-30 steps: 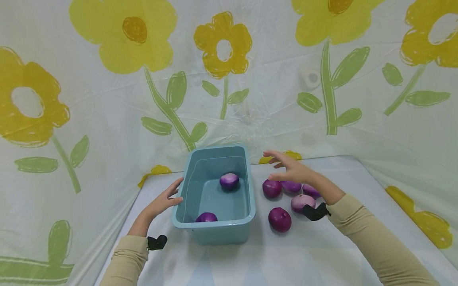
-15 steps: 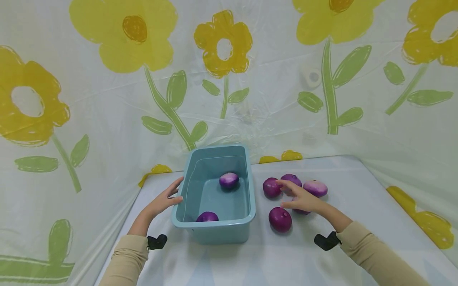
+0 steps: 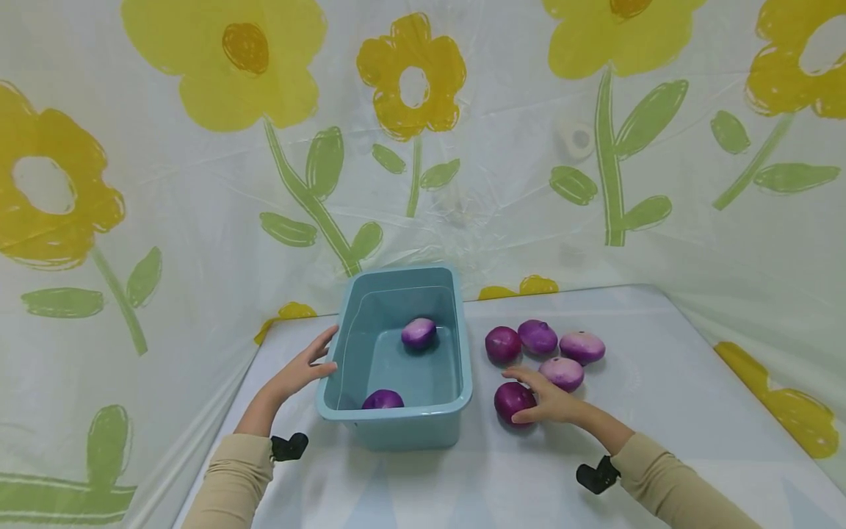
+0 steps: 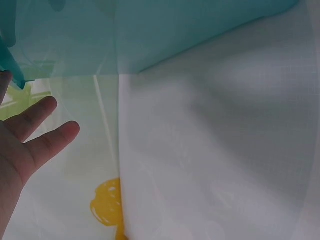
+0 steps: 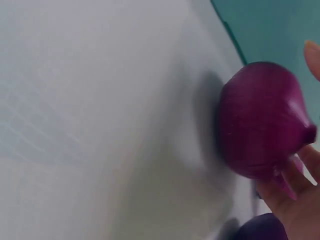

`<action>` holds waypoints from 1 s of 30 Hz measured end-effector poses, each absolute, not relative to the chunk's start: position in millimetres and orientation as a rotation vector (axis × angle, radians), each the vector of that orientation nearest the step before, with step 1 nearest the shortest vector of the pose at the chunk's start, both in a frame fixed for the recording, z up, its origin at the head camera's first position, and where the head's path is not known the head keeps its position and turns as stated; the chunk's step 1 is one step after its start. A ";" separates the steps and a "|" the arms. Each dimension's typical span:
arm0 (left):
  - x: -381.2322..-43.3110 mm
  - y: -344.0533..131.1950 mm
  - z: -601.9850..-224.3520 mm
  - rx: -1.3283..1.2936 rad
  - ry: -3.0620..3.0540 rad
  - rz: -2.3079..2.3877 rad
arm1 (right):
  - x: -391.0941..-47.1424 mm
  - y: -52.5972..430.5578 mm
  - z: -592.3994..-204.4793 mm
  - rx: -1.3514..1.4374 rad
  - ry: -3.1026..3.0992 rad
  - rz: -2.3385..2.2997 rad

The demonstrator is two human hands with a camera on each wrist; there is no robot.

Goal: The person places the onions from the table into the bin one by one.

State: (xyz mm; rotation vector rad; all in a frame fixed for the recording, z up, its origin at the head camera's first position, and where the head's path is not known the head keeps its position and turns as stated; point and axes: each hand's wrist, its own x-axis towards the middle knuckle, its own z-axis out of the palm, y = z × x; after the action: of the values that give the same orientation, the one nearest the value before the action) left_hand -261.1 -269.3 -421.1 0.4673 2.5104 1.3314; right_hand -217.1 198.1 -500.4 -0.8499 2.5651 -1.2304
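Beside blue box [image 3: 413, 433], dark purple onion [image 3: 510, 400], near-round, stem tip [image 5: 308, 134] toward right hand [image 3: 554, 400], fingers [image 3: 526, 376] wide around it.

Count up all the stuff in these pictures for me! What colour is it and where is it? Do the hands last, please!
Flat table: 1, whitish, in front of the person
Smooth hanging sheet: 1, white, behind the table
Printed flowers: several, yellow, on the sheet
Faint ring shape: 1, pale, right of middle on the sheet; can't tell what
Rectangular plastic tub: 1, teal, on the table
Round onions: 2, purple, inside the tub
Round loose onions: 4, purple and pinkish, right of the tub
Round dark onion: 1, deep purple, nearest the right hand
Small gadgets: 2, black, at the wrists
Sleeves: 2, beige
Hands: 2; left hand at the tub's left rim, right around the dark onion
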 end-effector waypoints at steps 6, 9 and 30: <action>-260.3 -269.0 -419.4 0.457 2.510 1.333 | -217.5 199.9 -510.7 -0.772 2.516 -1.196; -260.1 -268.5 -419.5 0.462 2.513 1.332 | -216.4 199.9 -512.9 -0.725 2.467 -1.239; -258.6 -267.2 -418.7 0.465 2.510 1.333 | -221.6 202.6 -499.3 -0.622 2.529 -1.188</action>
State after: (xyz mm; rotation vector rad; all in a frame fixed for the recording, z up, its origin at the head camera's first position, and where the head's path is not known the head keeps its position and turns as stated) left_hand -258.6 -267.2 -418.7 0.4650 2.5099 1.3331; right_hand -221.6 202.6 -499.3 -0.6220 2.5293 -1.1880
